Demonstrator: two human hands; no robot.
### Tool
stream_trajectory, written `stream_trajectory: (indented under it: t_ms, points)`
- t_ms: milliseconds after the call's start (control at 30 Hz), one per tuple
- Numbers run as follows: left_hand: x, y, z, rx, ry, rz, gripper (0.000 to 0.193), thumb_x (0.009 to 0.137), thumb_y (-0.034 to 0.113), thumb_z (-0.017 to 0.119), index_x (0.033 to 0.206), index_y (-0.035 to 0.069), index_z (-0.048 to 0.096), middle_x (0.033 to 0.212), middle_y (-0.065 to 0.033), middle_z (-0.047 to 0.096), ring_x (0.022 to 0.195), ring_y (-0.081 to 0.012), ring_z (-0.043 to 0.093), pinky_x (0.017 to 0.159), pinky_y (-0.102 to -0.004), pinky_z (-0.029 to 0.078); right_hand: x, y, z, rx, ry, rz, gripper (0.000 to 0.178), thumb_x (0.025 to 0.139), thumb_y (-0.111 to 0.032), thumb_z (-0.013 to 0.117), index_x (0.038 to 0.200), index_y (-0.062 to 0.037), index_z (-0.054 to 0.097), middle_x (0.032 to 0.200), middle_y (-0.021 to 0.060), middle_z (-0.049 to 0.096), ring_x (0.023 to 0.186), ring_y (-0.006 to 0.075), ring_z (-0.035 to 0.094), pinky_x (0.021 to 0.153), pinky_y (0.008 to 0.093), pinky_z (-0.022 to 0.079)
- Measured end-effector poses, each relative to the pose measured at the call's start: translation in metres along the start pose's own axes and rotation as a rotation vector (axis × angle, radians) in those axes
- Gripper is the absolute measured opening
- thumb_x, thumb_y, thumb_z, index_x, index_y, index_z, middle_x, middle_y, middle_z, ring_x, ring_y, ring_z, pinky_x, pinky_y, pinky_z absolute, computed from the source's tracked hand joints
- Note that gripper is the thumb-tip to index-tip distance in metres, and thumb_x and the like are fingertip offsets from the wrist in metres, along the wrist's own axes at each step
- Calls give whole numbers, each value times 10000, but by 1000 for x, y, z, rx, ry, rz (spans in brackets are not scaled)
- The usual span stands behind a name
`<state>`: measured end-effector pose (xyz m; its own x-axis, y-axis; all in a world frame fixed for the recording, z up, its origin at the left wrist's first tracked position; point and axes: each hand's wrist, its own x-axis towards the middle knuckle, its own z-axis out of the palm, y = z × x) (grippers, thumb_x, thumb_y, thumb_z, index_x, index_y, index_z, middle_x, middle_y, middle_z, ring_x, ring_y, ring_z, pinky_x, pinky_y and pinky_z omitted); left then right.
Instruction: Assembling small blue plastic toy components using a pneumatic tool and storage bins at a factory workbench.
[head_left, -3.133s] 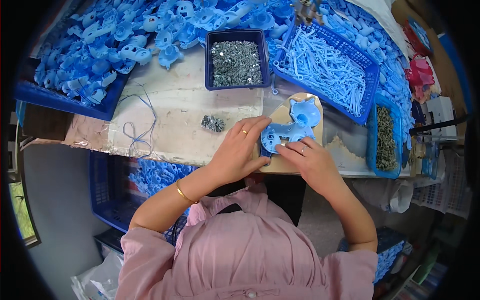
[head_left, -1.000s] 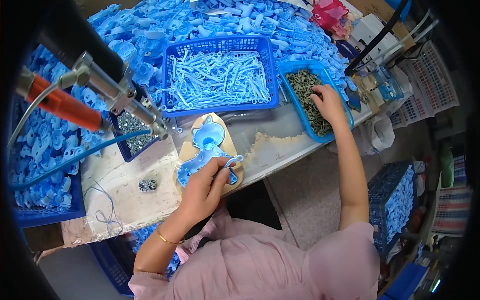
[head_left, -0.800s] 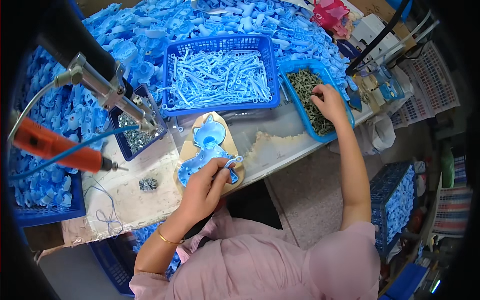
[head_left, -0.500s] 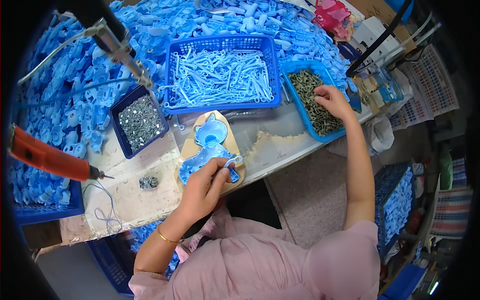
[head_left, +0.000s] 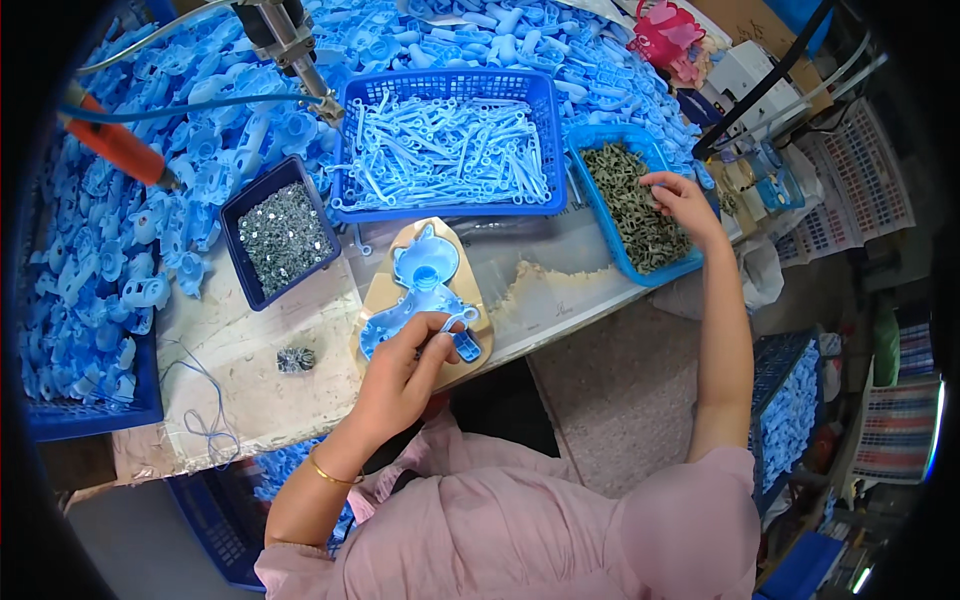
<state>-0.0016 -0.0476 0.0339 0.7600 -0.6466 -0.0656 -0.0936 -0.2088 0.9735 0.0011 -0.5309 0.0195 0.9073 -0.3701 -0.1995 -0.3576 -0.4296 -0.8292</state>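
Note:
My left hand (head_left: 405,372) is closed in a pinch on a small light-blue ring-ended rod (head_left: 464,317). It holds the rod over a blue plastic animal-shaped shell half (head_left: 425,262), which lies hollow side up in a tan fixture block (head_left: 400,240). My right hand (head_left: 686,210) is over a light-blue basket (head_left: 622,258) of small dark grey-green parts (head_left: 632,205). Its thumb and fingers are curled toward each other at the heap; what they hold, if anything, is too small to make out.
Behind the fixture stands a blue basket (head_left: 553,140) of ring-ended rods. A dark tray (head_left: 243,270) holds small metal pieces. An orange power screwdriver (head_left: 118,140) and a metal-tipped tool (head_left: 290,50) hang above heaped blue shells (head_left: 150,230). A small silvery bundle (head_left: 295,360) lies left of the fixture.
The orange screwdriver has swung up and away, and the metal-tipped tool has shifted right. My right hand has moved slightly right over the basket. My left hand keeps its pinch on the rod.

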Motion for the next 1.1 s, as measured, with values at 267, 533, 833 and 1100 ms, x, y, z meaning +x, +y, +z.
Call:
stream_trajectory:
  t_ms: [267, 533, 833, 1100]
  points:
    - [-2, -6, 3, -33, 2, 9, 195, 1046, 126, 498, 1156, 7, 608, 835, -30, 639, 774, -84, 564, 707, -236, 438, -7, 3, 14, 84, 79, -186, 210, 993, -118, 572, 1194, -90, 625, 946, 3, 652, 879, 91, 655, 751, 219, 513]
    - [-5, -5, 3, -56, 5, -2, 195, 1049, 136, 500, 1164, 31, 617, 840, 1, 623, 727, -33, 475, 649, -203, 384, -26, -34, 45, 357, 74, -4, 231, 961, -84, 610, 1167, 11, 656, 991, 91, 713, 928, 169, 716, 805, 251, 578]
    - [2, -3, 0, -9, 40, 11, 206, 1030, 213, 557, 1098, 24, 601, 773, -90, 614, 664, -133, 559, 627, -286, 448, -71, -114, 116, 209, -236, -259, 159, 946, -107, 669, 1064, -16, 726, 906, 34, 706, 792, 84, 637, 724, 230, 513]
    - [14, -6, -1, -32, 109, 47, 189, 993, 207, 610, 1043, 37, 544, 805, -105, 633, 649, -211, 604, 603, -336, 456, -107, -158, 182, 243, -594, -136, 165, 948, -128, 677, 1038, -4, 736, 860, 21, 701, 737, 71, 620, 668, 230, 508]
